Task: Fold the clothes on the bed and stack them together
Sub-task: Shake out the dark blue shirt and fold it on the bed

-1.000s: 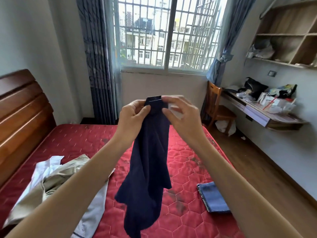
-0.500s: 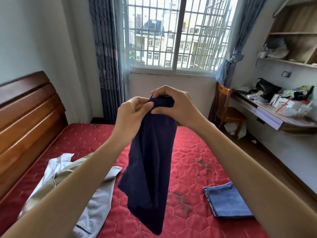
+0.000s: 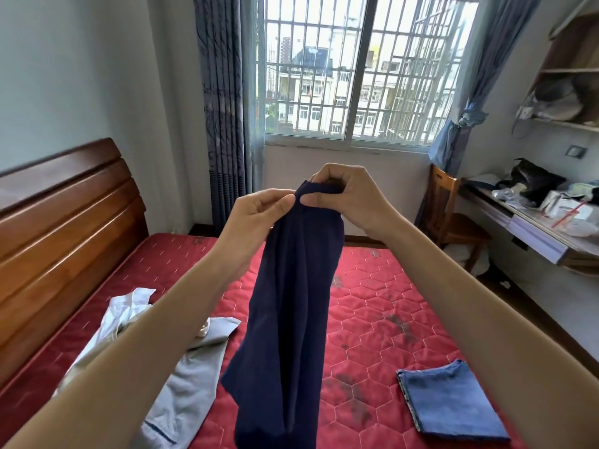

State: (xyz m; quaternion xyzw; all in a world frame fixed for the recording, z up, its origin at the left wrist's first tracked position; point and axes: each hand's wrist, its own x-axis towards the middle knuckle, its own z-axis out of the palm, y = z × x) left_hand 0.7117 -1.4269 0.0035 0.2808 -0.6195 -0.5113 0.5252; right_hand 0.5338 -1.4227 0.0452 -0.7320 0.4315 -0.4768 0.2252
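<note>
A dark navy garment (image 3: 288, 319) hangs in the air over the red quilted bed (image 3: 372, 303). My left hand (image 3: 256, 218) pinches its top edge on the left side. My right hand (image 3: 346, 196) grips the same top edge from above, fingers curled over the bunched cloth. The two hands touch at the top of the garment. A folded blue denim piece (image 3: 450, 403) lies flat on the bed at the right. At the left of the bed lies a loose heap of grey, beige and white clothes (image 3: 181, 377), partly hidden by my left forearm.
A wooden headboard (image 3: 61, 228) runs along the left. A barred window (image 3: 359, 76) with blue curtains is ahead. A wooden chair (image 3: 453, 222) and a cluttered wall desk (image 3: 538, 222) stand at the right, with shelves above and wood floor between bed and desk.
My right hand went from open fingers beside the garment's top to gripping it next to my left hand. The view shifted left and down, so the denim piece sits further right.
</note>
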